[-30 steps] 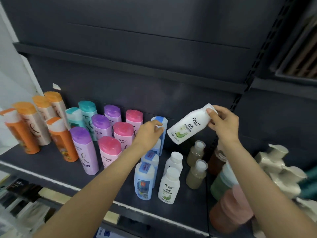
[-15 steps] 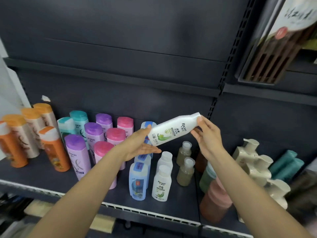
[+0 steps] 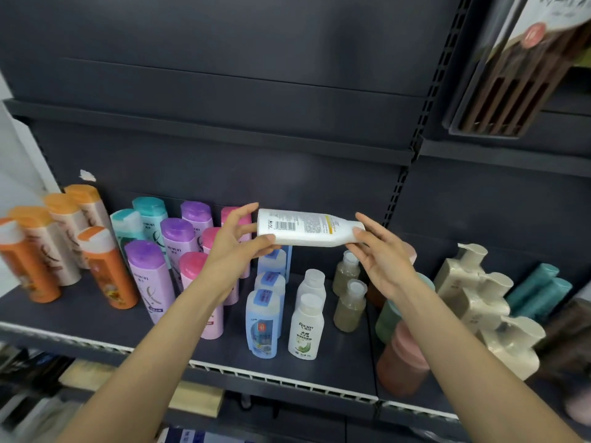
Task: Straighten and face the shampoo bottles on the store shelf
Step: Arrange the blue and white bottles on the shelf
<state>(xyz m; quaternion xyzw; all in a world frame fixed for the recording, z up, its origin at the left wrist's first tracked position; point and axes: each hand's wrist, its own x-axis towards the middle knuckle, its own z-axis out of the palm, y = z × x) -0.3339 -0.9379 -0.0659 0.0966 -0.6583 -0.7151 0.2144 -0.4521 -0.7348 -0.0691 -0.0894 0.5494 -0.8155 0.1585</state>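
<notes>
Above my dark shelf [image 3: 96, 318], both hands hold the white bottle [image 3: 307, 227] sideways: left hand [image 3: 235, 247] grips its base, right hand [image 3: 382, 254] its cap end.

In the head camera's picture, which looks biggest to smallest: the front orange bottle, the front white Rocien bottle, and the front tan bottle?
1. Front orange bottle
2. Front white Rocien bottle
3. Front tan bottle

Wide-angle distortion makes this apparent size only.

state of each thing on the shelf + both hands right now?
White plastic bottle: held sideways, barcode side showing.
Left hand: grips its base.
Right hand: grips its cap end.
White bottle with green leaf label: upright, label forward.
Front blue clear bottle: upright, label forward.
</notes>
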